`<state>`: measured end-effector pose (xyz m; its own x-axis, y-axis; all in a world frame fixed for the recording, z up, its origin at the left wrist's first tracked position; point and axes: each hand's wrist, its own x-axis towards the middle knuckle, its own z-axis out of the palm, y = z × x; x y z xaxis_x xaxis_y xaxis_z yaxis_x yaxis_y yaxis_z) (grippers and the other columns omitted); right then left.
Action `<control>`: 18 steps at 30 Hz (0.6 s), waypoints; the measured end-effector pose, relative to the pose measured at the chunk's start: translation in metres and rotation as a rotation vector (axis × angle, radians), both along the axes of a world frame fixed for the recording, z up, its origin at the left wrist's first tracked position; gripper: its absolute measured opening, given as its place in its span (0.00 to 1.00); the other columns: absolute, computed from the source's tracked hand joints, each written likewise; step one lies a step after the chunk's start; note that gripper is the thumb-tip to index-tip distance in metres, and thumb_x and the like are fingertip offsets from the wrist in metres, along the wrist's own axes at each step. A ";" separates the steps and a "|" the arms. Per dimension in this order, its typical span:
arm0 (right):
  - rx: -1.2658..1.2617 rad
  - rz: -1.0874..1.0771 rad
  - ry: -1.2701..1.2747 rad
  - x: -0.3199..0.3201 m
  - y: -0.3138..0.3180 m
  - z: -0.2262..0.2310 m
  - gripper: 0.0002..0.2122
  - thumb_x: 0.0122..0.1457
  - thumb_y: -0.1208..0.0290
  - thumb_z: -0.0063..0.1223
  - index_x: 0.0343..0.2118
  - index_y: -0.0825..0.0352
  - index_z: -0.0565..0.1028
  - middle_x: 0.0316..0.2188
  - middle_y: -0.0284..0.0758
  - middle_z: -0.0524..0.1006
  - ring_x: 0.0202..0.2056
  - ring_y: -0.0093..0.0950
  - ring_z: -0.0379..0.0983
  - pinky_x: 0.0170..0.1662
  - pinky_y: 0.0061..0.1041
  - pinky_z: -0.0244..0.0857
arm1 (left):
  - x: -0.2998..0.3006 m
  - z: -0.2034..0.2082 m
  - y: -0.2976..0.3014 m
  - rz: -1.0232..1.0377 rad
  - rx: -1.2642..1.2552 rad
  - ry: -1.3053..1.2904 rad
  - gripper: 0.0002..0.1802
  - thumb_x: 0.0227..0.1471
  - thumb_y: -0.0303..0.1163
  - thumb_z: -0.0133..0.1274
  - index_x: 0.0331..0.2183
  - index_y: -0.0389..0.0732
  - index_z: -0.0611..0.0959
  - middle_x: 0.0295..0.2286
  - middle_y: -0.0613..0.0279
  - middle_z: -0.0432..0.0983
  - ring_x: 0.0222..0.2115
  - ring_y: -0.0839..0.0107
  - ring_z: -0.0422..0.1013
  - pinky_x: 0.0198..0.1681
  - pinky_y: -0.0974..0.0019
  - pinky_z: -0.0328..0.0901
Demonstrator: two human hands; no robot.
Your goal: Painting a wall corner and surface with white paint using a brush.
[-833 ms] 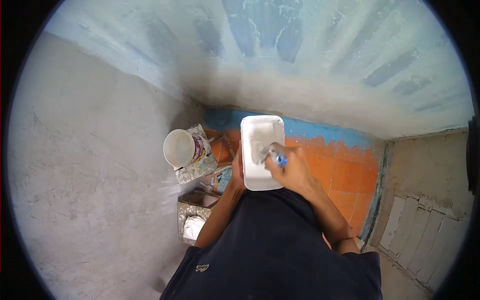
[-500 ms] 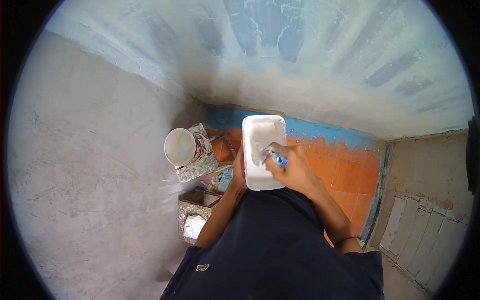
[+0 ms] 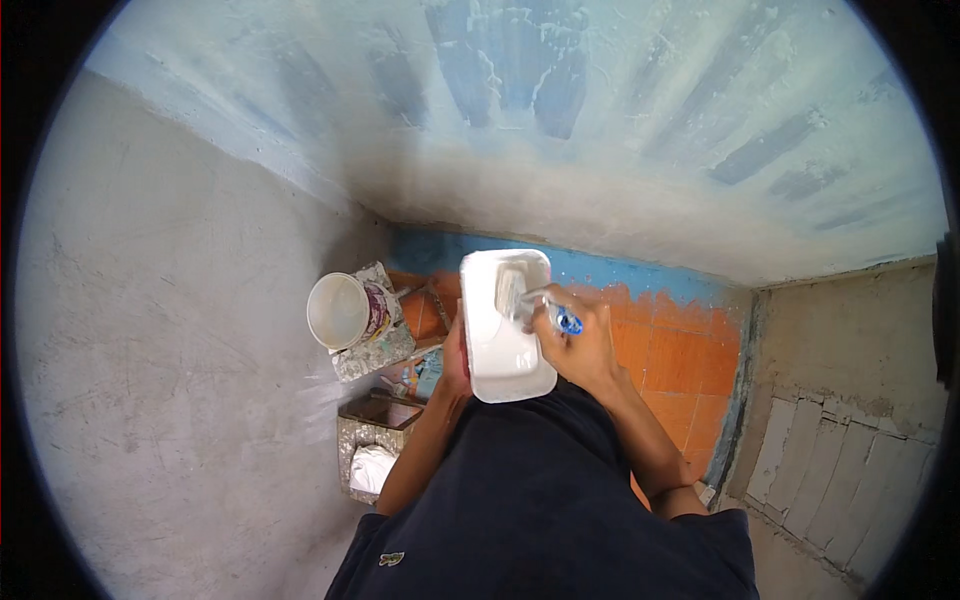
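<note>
Our L hand [image 3: 453,366] is clamped on the L long edge of a white rectangular paint tray [image 3: 515,390], rounded corners, held in front of our torso above floor lvl; finger placement under the tray is hidden. Our R hand [image 3: 588,342] is closed on a flat paintbrush [image 3: 522,306], handle w/ blue end projecting past the fist. Brush head sits inside the tray outline, nearer the far edge than the near edge; we can't tell how firmly the bristles press. White paint [image 3: 505,345] is in the tray, glossy toward the near edge.

To our L: white plastic bucket [image 3: 338,312], tilted in view, overhanging the L edge of a paint-spattered stand [image 3: 372,358]. Nearer us: spattered box [image 3: 347,432] w/ white cloth [image 3: 371,469] at its near end. Floor: orange tile [image 3: 685,350], blue paint band [image 3: 590,272] along far edge, meeting the blue-white streaked wall [image 3: 640,130].
</note>
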<state>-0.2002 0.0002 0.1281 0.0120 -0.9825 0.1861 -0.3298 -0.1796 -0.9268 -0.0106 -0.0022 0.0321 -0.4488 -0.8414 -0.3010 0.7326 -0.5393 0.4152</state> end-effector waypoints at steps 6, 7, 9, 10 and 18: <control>0.011 0.152 -0.015 0.011 0.005 0.002 0.05 0.60 0.78 0.52 0.34 0.72 0.79 0.22 0.41 0.82 0.24 0.25 0.82 0.28 0.23 0.73 | 0.002 -0.024 -0.003 -0.066 -0.135 0.313 0.34 0.71 0.54 0.32 0.64 0.39 0.66 0.58 0.51 0.71 0.55 0.59 0.71 0.59 0.54 0.67; 0.006 0.183 0.045 0.009 0.005 0.001 0.05 0.60 0.78 0.52 0.34 0.72 0.79 0.22 0.41 0.82 0.24 0.25 0.82 0.28 0.23 0.73 | 0.001 -0.018 -0.002 0.005 -0.044 0.154 0.34 0.70 0.55 0.32 0.64 0.40 0.66 0.58 0.51 0.70 0.55 0.59 0.71 0.60 0.53 0.66; 0.133 0.139 -0.048 0.008 0.004 0.000 0.05 0.57 0.75 0.57 0.35 0.70 0.77 0.23 0.47 0.81 0.23 0.40 0.82 0.28 0.34 0.72 | 0.002 -0.010 -0.001 0.001 -0.078 0.146 0.35 0.70 0.55 0.33 0.64 0.40 0.65 0.58 0.51 0.70 0.56 0.58 0.71 0.60 0.52 0.66; 0.060 0.053 -0.054 0.010 0.002 -0.002 0.06 0.57 0.74 0.58 0.35 0.70 0.77 0.22 0.47 0.80 0.23 0.40 0.81 0.28 0.34 0.72 | -0.003 0.004 0.001 -0.006 -0.057 0.035 0.35 0.70 0.56 0.33 0.64 0.40 0.65 0.58 0.52 0.70 0.55 0.59 0.71 0.60 0.52 0.66; -0.062 0.138 0.048 0.018 0.015 0.000 0.04 0.59 0.78 0.53 0.33 0.72 0.79 0.21 0.43 0.81 0.23 0.33 0.82 0.26 0.30 0.72 | 0.012 -0.031 0.011 -0.021 -0.038 0.067 0.35 0.70 0.56 0.33 0.63 0.40 0.67 0.54 0.54 0.74 0.52 0.60 0.74 0.58 0.53 0.69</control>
<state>-0.1826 0.0156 0.1279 0.1569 -0.9575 0.2419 -0.3420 -0.2825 -0.8962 0.0011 0.0087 0.0016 -0.4845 -0.8419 -0.2375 0.7483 -0.5395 0.3859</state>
